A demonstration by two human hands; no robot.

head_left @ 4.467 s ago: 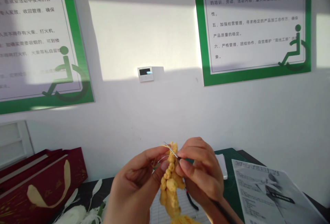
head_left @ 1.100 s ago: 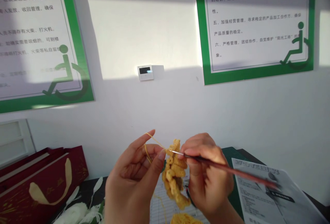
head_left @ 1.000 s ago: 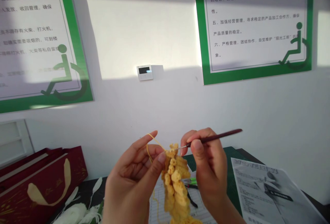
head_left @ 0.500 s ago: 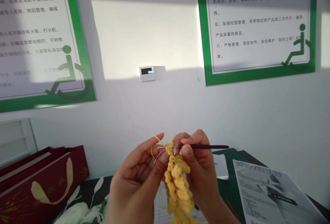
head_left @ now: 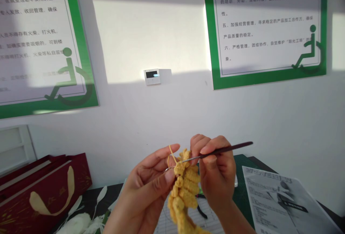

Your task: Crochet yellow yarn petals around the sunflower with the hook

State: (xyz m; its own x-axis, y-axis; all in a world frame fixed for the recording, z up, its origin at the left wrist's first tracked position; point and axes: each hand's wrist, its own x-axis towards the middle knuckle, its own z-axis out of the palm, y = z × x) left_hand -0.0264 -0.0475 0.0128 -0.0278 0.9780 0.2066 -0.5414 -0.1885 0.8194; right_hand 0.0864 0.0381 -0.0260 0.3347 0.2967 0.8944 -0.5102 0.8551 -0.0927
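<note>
A ruffled yellow crocheted piece [head_left: 185,187] hangs between my hands at the bottom centre. My left hand [head_left: 151,182] pinches its upper left edge between thumb and fingers, with a strand of yellow yarn [head_left: 172,154] running over the raised index finger. A thin curved wire or ring shows by the left thumb. My right hand [head_left: 217,165] is closed round a crochet hook with a dark handle [head_left: 229,148], tilted up to the right. The hook's metal tip touches the top of the yellow piece near the yarn.
Dark red gift bags [head_left: 54,191] stand at the left, beside white crocheted flowers [head_left: 78,223]. A green mat [head_left: 242,187] and a printed sheet [head_left: 283,201] lie at the right. Lined paper [head_left: 210,219] and black-handled pliers [head_left: 201,212] are below my hands. Posters [head_left: 215,79] hang on the wall.
My right hand has moved right and the hook has tilted, its handle end rising and its tip drawn back rightward. The yellow piece has turned slightly; the pliers have come into view.
</note>
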